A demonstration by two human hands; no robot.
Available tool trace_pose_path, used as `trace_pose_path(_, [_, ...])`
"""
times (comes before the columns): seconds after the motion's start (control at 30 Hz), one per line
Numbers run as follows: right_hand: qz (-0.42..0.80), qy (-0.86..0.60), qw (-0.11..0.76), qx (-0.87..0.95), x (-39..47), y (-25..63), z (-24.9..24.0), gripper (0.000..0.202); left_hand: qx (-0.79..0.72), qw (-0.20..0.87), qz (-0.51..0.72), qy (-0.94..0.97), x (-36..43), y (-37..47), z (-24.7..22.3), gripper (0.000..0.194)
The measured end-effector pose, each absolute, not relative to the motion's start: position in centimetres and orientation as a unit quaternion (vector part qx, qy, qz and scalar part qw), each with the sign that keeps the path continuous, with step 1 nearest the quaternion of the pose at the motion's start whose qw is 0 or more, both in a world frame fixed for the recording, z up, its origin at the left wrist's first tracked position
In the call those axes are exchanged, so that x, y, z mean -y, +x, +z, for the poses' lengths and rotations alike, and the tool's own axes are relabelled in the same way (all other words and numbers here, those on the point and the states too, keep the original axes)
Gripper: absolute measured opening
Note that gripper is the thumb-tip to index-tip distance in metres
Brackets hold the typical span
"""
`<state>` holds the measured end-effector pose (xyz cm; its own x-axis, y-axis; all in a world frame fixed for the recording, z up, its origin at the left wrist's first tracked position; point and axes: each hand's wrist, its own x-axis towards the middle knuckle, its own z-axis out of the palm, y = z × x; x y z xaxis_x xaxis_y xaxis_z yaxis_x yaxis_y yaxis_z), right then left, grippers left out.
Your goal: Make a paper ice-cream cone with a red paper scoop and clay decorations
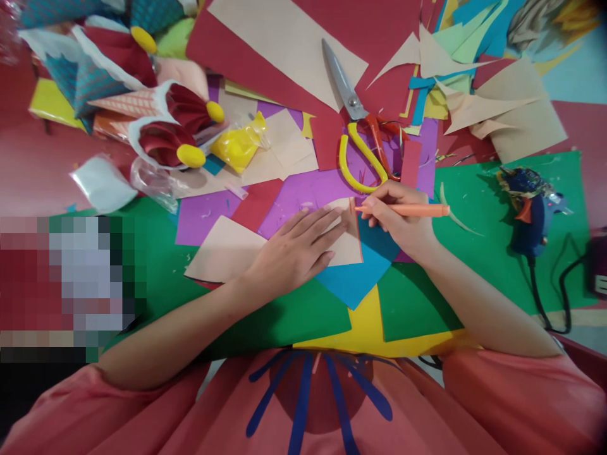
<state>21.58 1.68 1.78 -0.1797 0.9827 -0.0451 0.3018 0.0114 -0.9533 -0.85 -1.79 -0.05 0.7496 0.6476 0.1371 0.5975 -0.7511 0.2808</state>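
Note:
My left hand (301, 248) lies flat with its fingers spread on a cream sheet (348, 248). An orange marker (417, 210) is pinched in my right hand (401, 221), its tip at the top right of that sheet. A red-orange line (359, 237) runs down the sheet's right edge. Left of my left hand is a cream piece (225, 249) with a curved edge. Under the sheet a blue piece (360, 281) sticks out. Just above my right hand lie large scissors (358, 117) with one yellow and one red handle.
Decorated cones (118, 101) and a yellow packet (239, 144) are at the upper left. Paper scraps (493, 104) pile up at the upper right. A blue glue gun (533, 221) with a cord lies on green sheet (474, 278) at the right.

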Motion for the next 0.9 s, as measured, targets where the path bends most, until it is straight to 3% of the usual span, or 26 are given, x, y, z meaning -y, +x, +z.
trace_pose_path(0.2, [0.395,-0.543,0.336,0.661,-1.65,21.51,1.67,0.034,-0.326,0.072,0.122,0.935,1.7,-0.75,0.07,0.045])
trace_pose_path(0.9, [0.414,-0.515,0.333,0.672,-1.82,21.36,1.56,0.036,-0.333,0.092,0.122,0.931,1.79,-0.81,-0.06,0.046])
